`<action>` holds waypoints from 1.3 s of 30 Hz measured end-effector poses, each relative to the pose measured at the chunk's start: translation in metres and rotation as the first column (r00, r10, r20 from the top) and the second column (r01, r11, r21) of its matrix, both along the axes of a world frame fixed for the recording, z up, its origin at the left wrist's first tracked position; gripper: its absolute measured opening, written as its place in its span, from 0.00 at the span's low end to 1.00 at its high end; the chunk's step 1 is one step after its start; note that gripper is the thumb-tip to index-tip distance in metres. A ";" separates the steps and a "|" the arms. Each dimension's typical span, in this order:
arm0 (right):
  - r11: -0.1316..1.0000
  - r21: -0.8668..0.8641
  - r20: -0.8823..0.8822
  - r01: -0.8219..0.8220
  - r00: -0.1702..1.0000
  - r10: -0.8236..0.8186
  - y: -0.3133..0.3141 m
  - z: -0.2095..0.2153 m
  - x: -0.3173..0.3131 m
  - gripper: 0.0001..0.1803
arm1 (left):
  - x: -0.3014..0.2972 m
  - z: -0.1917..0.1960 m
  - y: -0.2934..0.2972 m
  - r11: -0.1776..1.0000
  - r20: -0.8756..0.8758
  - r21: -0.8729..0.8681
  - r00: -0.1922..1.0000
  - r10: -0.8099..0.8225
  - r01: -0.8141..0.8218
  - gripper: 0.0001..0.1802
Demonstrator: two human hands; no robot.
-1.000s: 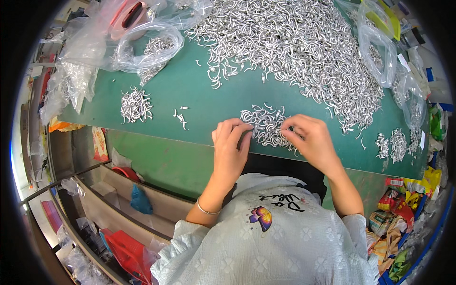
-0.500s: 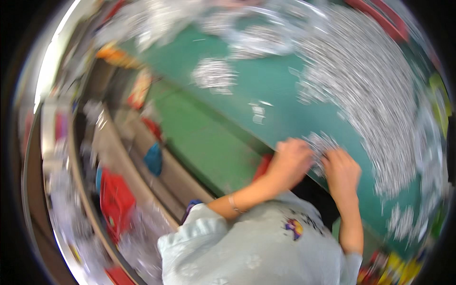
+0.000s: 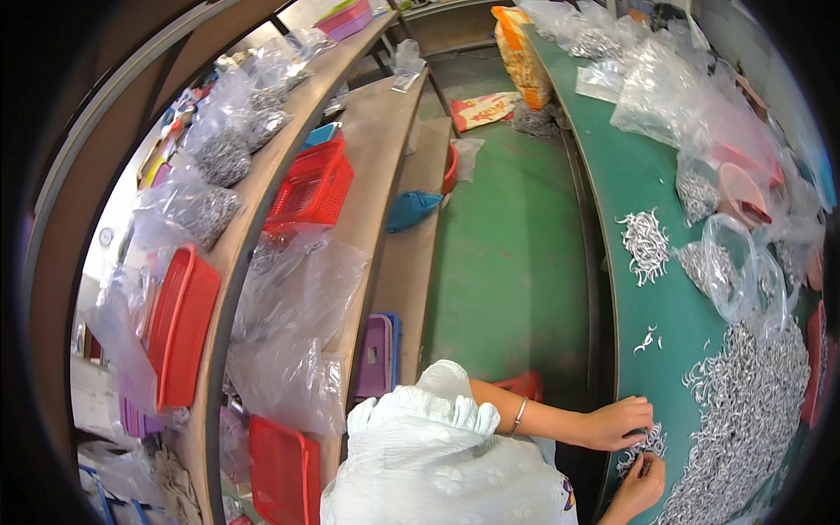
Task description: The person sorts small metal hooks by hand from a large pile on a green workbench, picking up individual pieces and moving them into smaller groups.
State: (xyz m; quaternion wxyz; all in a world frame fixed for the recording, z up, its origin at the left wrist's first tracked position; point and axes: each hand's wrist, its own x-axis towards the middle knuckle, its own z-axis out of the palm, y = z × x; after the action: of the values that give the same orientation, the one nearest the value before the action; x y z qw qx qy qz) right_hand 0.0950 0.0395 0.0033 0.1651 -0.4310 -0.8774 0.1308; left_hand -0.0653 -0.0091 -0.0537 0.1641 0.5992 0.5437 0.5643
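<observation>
Left hand: fingers curled, tips lowered to the small pile; what lies beneath them is hidden, and I cannot tell whether a piece is pinched. Silvery bangle at the wrist.

Right hand: thumb and fingers drawn close together at the pile's other side; anything between them is too small to make out. Forearm cut off below.

Small pile: silvery curved pieces, by the near long edge of the tabletop, partly covered by both hands.

Large heap: similar pieces, just beyond the hands toward the far long edge; its lower reach leaves the view.

Loose pieces: a few, toward the left end, apart from the small pile.

Second pile: farther toward that end, near the near long edge.

Clear bag: mouth rolled back, pieces inside, details blurred by plastic.

Pink cup: behind the bag, a dark red object in it, kind unclear.

Red tray: at the far long edge, cut off by the dark rim.

Orange sack: just beside the near left corner.
</observation>
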 end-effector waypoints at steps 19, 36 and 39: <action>0.645 -0.470 -0.731 -0.602 -0.144 -0.667 -0.030 0.002 0.087 0.13 | -0.024 0.022 0.002 0.984 -0.129 -0.165 0.990 0.052 -0.073 0.08; 0.377 -0.102 -0.515 0.921 0.275 -0.812 -0.091 -0.006 0.242 0.11 | -0.027 0.014 -0.007 0.981 -0.171 -0.184 0.985 0.027 -0.059 0.07; 0.463 0.160 -0.329 0.872 0.489 -0.808 -0.084 -0.025 0.252 0.07 | -0.024 0.015 -0.004 0.978 -0.135 -0.200 0.990 0.027 -0.054 0.07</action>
State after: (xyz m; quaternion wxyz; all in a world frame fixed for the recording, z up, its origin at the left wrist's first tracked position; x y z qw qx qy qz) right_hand 0.3475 -0.0442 -0.0216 0.3622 -0.7609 -0.5348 -0.0614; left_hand -0.0897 -0.0134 -0.0384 0.1766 0.6040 0.6202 0.4684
